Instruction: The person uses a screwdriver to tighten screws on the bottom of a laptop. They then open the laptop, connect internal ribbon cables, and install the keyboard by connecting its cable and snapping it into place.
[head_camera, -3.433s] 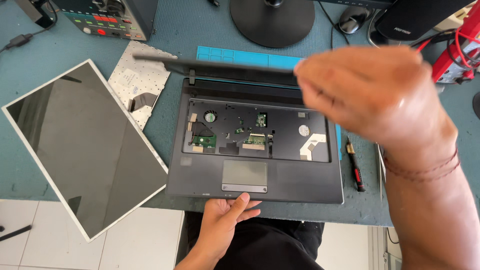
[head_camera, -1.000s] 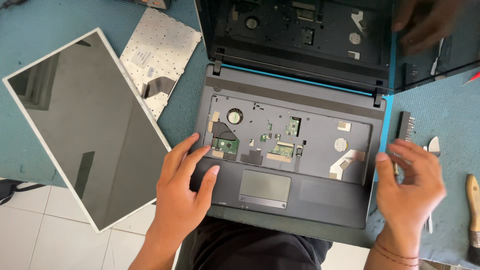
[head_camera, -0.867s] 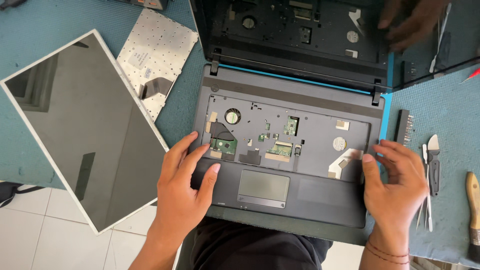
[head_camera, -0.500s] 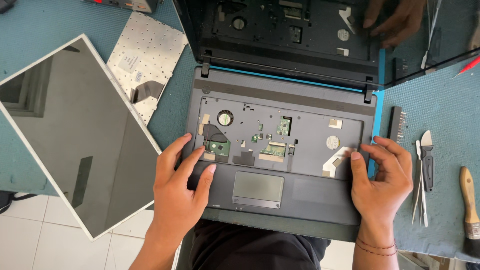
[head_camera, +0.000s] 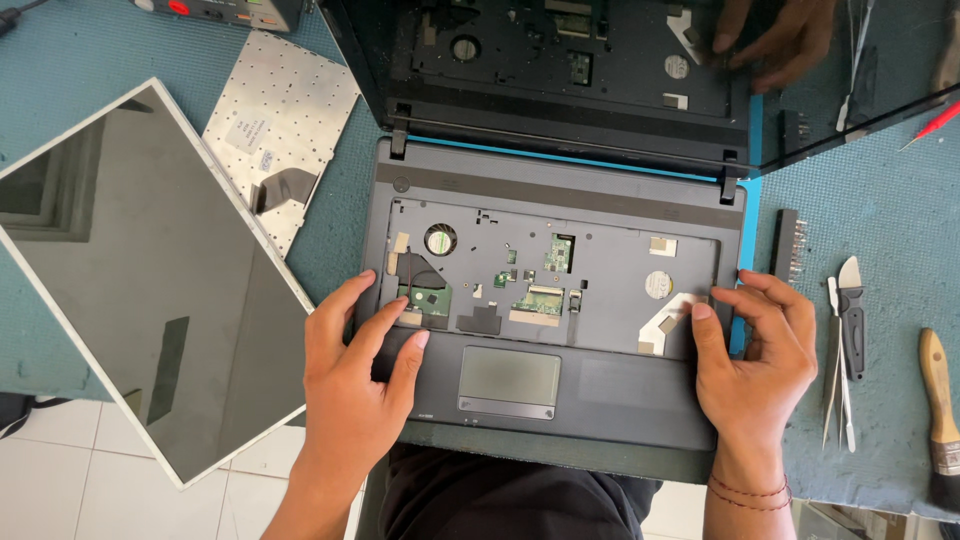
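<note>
A dark grey laptop base (head_camera: 560, 190) lies open in front of me with its keyboard taken out, so boards and cables show in the tray. Its glossy lid (head_camera: 560, 60) stands back and mirrors the base and a hand. My left hand (head_camera: 355, 385) rests flat on the left palm rest, fingers spread and reaching the tray edge. My right hand (head_camera: 750, 355) lies on the right palm rest, fingertips at the tray's right corner and the case's side edge. Between them sits the touchpad (head_camera: 510, 380). Neither hand holds anything.
A loose screen panel (head_camera: 140, 280) lies at the left, overhanging the table edge. The removed keyboard (head_camera: 280, 120) lies face down behind it. At the right are a bit holder (head_camera: 788, 245), tweezers (head_camera: 838, 370), a pry tool (head_camera: 852, 315) and a brush (head_camera: 938, 410). The table has a blue mat (head_camera: 880, 200).
The lid, first held nearly shut by my right hand, now stands open. Both hands have settled on the palm rest, and my right hand has slid inward onto the case's right corner.
</note>
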